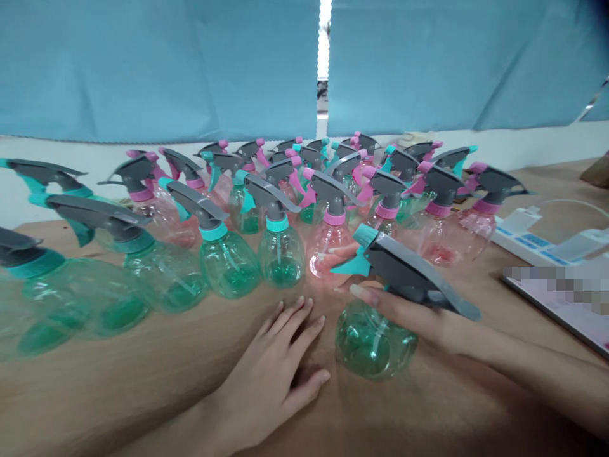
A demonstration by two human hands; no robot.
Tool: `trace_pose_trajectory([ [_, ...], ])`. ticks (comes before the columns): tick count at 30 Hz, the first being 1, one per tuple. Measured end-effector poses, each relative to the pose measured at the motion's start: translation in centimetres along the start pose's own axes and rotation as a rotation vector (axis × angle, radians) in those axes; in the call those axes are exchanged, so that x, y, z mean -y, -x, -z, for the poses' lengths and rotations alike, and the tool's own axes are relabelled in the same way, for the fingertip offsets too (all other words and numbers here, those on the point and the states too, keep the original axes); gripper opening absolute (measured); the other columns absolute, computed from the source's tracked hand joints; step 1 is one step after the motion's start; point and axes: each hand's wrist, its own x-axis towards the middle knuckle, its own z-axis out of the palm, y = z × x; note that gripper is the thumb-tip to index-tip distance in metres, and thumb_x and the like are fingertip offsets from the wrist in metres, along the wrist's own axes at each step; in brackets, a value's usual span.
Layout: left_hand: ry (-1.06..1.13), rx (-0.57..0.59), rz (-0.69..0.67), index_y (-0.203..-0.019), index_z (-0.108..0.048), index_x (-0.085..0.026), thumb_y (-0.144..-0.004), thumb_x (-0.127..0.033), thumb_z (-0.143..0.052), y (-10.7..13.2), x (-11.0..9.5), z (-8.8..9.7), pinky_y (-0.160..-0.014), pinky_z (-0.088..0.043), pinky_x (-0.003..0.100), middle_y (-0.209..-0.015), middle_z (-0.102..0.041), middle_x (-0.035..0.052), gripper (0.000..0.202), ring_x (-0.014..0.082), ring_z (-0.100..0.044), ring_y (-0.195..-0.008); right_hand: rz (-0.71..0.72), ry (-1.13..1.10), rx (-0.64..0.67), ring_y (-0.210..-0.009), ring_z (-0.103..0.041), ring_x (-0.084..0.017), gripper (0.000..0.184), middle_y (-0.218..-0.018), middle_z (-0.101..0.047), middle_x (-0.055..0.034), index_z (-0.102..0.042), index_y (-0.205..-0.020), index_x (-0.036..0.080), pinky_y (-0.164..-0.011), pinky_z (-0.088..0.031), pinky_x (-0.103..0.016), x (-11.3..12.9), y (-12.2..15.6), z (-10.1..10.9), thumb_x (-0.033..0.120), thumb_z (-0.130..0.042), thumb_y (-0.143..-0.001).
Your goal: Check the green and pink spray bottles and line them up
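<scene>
My right hand [404,311] is wrapped round the neck of a green spray bottle [373,346], just under its grey trigger head with a turquoise nozzle and lever. The bottle is upright at the front of the group, and part of its neck is hidden by my fingers. Left of it, my left hand [280,362] rests palm down on the wooden table [190,381], fingers spread and holding nothing. Just beyond my left fingertips stand another green spray bottle [281,257] and a pink spray bottle [328,244].
Several more green and pink spray bottles [228,263] fill the back and left of the table. At the right are a white power strip [535,241] with plugs and a flat screen device [556,301]. Blue curtains [157,70] hang behind.
</scene>
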Motion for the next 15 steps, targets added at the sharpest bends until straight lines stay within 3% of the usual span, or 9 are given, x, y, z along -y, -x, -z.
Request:
trace_pose_trajectory([
  [8,-0.018,0.035,0.006,-0.143,-0.036,-0.017,-0.095,-0.043,-0.049,0.1,0.0,0.1,-0.109,-0.029,0.049,-0.152,-0.03,0.0105,0.056,0.0276,-0.026,-0.139,0.023,-0.02,-0.002,-0.092,-0.07,-0.016,0.023,-0.098,-0.074,0.0054,-0.067,-0.11,0.034,-0.077,-0.059,-0.027,0.0,0.1,0.0,0.027,-0.058,-0.09],
  [15,-0.016,0.024,0.001,-0.143,-0.036,-0.017,-0.095,-0.043,-0.049,0.1,0.0,0.0,-0.11,-0.028,0.049,-0.152,-0.03,0.0105,0.056,0.0278,-0.026,-0.139,-0.029,0.089,0.06,-0.081,-0.069,-0.019,0.024,-0.08,-0.072,0.0006,-0.07,-0.102,0.03,-0.069,-0.058,-0.03,1.9,-0.3,0.1,0.041,-0.052,-0.091],
])
